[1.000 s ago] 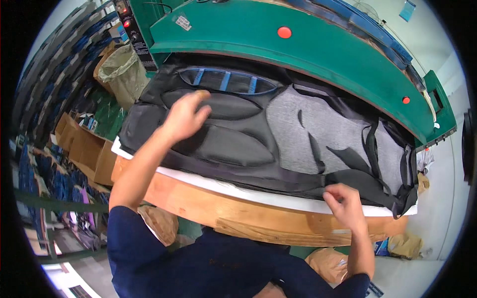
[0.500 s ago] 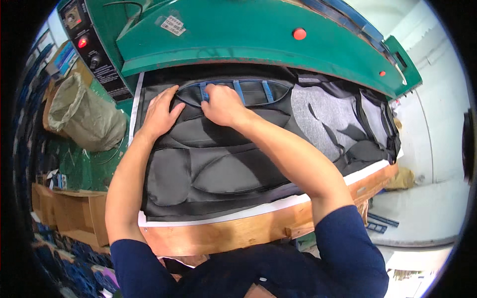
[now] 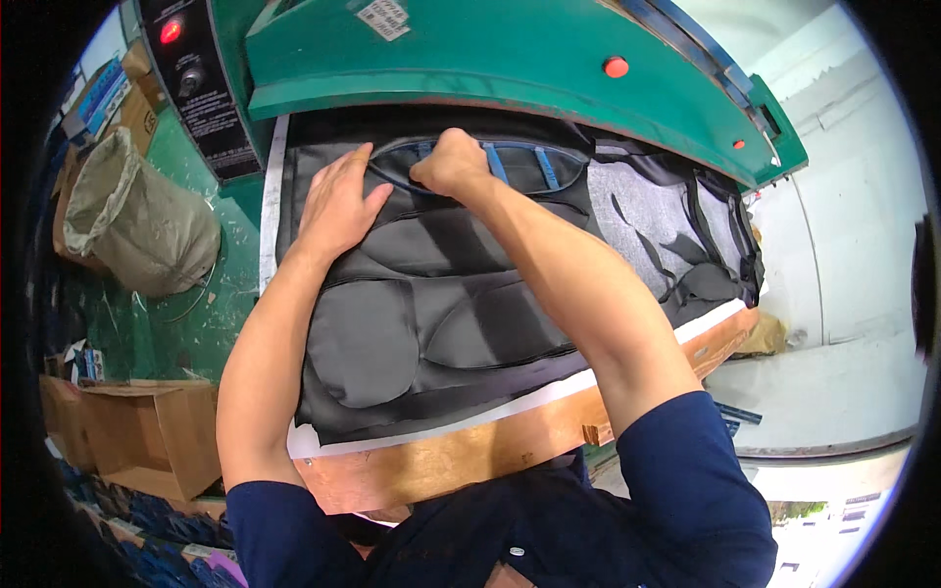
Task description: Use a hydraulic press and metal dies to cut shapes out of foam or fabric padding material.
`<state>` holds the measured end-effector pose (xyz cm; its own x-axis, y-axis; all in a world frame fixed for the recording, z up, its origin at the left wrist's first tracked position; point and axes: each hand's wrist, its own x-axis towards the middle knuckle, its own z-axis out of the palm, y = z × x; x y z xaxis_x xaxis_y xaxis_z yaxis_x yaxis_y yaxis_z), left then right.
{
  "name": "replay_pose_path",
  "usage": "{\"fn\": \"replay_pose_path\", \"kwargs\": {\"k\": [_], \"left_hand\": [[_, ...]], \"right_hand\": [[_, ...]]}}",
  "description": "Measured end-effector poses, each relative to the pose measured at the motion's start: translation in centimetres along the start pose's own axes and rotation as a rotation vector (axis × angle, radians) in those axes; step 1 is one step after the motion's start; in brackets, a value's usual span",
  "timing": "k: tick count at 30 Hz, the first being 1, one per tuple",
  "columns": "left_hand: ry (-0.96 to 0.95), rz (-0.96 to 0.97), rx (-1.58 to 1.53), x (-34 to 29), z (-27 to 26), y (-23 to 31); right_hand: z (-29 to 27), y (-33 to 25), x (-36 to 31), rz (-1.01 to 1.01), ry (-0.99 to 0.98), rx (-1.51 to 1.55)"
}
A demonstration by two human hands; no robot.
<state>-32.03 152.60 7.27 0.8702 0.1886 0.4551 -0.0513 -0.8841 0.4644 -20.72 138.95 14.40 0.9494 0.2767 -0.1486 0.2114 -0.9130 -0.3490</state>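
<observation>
A black padded fabric cover with stitched, curved panels lies flat under both my hands. Along its far side runs an eye-shaped panel edged in blue, crossed by several blue strips. My left hand rests flat near this panel's left tip, thumb held away from the fingers. Inside the panel's left part, my right hand is curled closed over the leftmost blue strip. Its fingertips are turned under, and what they grip is hidden.
A green machine with a red button stands over the cover's far edge. Wooden board and white sheet lie beneath the cover. At left are a control panel, a fabric sack and an open cardboard box.
My right hand has moved slightly farther away and is more tightly curled, covering more of the left strip. My left hand stays flat on the cover. The whole view has shifted a little.
</observation>
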Motion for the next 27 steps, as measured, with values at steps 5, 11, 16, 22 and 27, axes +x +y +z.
{"fn": "replay_pose_path", "kwargs": {"k": [5, 11, 16, 22, 27], "left_hand": [[-0.02, -0.053, -0.026, 0.1, 0.0, -0.2], [-0.009, -0.045, -0.063, 0.1, 0.2, 0.0], [-0.004, -0.047, -0.065, -0.1, -0.3, 0.1], [0.005, -0.161, -0.287, 0.9, 0.8, -1.6], [-0.006, -0.158, -0.001, 3.9, -2.3, -3.0]], "right_hand": [[-0.2, 0.5, 0.3, -0.004, 0.024, 0.112], [-0.5, 1.7, 1.4, 0.049, 0.049, 0.235], [-3.7, 1.8, 1.3, -0.058, -0.028, 0.413], [-1.2, 3.8, 1.1, -0.154, 0.079, 0.343], [-4.2, 8.1, 0.3, -0.253, 0.35, -0.05]]}}
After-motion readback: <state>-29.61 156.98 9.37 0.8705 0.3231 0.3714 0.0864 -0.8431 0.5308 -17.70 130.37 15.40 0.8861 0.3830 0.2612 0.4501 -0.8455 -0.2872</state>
